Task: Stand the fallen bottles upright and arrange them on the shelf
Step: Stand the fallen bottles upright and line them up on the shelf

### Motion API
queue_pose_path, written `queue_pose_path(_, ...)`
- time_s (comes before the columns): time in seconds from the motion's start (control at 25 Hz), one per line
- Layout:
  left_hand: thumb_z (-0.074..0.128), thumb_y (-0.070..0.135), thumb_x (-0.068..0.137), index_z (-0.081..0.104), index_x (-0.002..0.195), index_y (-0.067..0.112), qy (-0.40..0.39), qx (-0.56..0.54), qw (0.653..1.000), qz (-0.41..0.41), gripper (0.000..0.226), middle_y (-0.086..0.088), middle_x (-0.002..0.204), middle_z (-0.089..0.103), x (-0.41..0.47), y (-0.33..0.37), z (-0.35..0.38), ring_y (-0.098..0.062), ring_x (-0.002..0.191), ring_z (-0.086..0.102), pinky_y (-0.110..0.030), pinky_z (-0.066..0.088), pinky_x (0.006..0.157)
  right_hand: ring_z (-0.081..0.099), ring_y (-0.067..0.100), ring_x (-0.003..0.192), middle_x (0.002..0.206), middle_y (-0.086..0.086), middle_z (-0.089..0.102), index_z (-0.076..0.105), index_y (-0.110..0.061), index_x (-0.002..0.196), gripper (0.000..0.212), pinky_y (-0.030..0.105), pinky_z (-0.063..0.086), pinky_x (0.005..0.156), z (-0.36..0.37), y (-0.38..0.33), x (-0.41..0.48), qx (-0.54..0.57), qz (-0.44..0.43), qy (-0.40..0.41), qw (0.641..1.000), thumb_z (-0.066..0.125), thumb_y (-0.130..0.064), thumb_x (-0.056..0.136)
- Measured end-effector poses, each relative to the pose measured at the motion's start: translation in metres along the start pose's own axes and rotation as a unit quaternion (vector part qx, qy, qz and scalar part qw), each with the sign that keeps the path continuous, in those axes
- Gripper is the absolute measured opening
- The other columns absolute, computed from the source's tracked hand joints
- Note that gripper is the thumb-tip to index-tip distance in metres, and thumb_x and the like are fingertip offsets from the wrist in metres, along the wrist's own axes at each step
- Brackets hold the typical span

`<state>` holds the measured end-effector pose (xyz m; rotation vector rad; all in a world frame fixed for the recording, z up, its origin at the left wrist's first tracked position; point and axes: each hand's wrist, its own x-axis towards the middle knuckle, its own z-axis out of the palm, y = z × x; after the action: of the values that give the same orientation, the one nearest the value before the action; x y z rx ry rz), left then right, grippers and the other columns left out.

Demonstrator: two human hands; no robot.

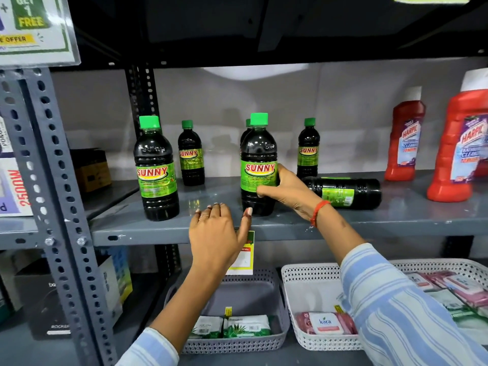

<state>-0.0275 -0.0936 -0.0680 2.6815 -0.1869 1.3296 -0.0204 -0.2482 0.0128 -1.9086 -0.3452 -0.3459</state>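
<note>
The front bottle (259,165) is gripped upright by the right hand (286,192) for lining up; the left hand (215,231) is spread, empty, beside its base; 1 fallen bottle (346,192) lies behind.

Bare shelf (211,196) between 2 front bottles (upright); fallen bottle (346,192) blocks right.

A rear bottle (247,128) hides, perhaps upright, behind the front bottle (258,165).
</note>
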Motion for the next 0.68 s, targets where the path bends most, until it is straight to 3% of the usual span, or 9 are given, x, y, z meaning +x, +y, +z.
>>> queue_pose_path(0.12,0.022,0.056,0.092,0.037,0.138,-0.004,0.043,-0.027,0.999,-0.014,0.077,-0.022,0.144,0.041,-0.004,0.014,0.008,-0.031,0.132,0.04,-0.046,0.026,0.11,0.057,0.007,0.087,0.093,-0.006,0.06,0.05,-0.015,0.117,0.039,0.017,0.046,0.078,-0.006,-0.004,-0.006,-0.002,-0.002,-0.015,1.0,0.063,-0.012,0.08)
queue_pose_path(0.2,0.022,0.056,0.093,0.015,0.148,0.001,0.062,-0.044,0.997,-0.003,0.077,-0.017,0.155,0.016,-0.005,0.032,0.007,-0.026,0.143,0.015,-0.045,0.012,0.116,0.057,0.012,0.091,0.095,-0.002,0.061,0.054,-0.019,0.11,0.025,0.021,0.047,0.083,-0.017,-0.005,-0.009,-0.003,-0.019,0.011,1.0,0.057,-0.02,0.085)
queue_pose_path(0.28,0.025,0.053,0.094,0.006,0.149,0.006,0.075,-0.044,0.996,0.007,0.074,-0.015,0.157,0.007,-0.005,0.051,0.007,-0.023,0.145,0.005,-0.046,0.008,0.117,0.058,0.01,0.089,0.103,0.005,0.064,0.056,-0.012,0.119,0.031,0.013,0.044,0.077,-0.034,-0.003,-0.011,-0.022,-0.059,0.084,0.994,0.052,-0.021,0.09)
queue_pose_path(0.36,0.025,0.048,0.096,0.005,0.148,0.007,0.082,-0.038,0.996,0.02,0.069,-0.012,0.156,0.005,-0.005,0.066,0.009,-0.02,0.145,0.002,-0.045,0.005,0.117,0.062,0.019,0.099,0.113,0.012,0.066,0.059,-0.006,0.119,0.033,0.02,0.046,0.085,-0.054,0.002,-0.012,-0.103,-0.107,0.149,0.978,0.052,-0.018,0.09)
queue_pose_path(0.44,0.024,0.04,0.097,0.008,0.148,0.008,0.09,-0.024,0.994,0.055,0.062,-0.009,0.156,0.006,-0.006,0.077,0.013,-0.018,0.144,0.004,-0.042,0.003,0.117,0.056,0.028,0.114,0.121,0.015,0.062,0.06,-0.005,0.119,0.036,0.032,0.043,0.096,-0.076,0.012,-0.011,-0.243,-0.122,0.156,0.95,0.055,-0.023,0.088)
queue_pose_path(0.6,0.025,0.031,0.097,0.014,0.148,0.008,0.082,-0.034,0.989,0.119,0.057,-0.006,0.156,0.008,-0.01,0.105,0.016,-0.018,0.144,0.008,-0.037,0.007,0.117,0.048,0.035,0.117,0.125,0.019,0.055,0.055,-0.007,0.118,0.062,0.043,0.041,0.098,-0.114,0.026,-0.008,-0.499,-0.04,0.018,0.866,0.059,-0.052,0.077)
queue_pose_path(0.68,0.023,0.033,0.098,0.02,0.147,0.006,0.068,-0.044,0.988,0.131,0.056,-0.008,0.155,0.016,-0.01,0.114,0.018,-0.017,0.143,0.013,-0.036,0.011,0.116,0.052,0.034,0.114,0.122,0.016,0.059,0.054,-0.011,0.116,0.065,0.044,0.041,0.096,-0.122,0.027,-0.008,-0.548,0.005,-0.035,0.836,0.063,-0.057,0.07)
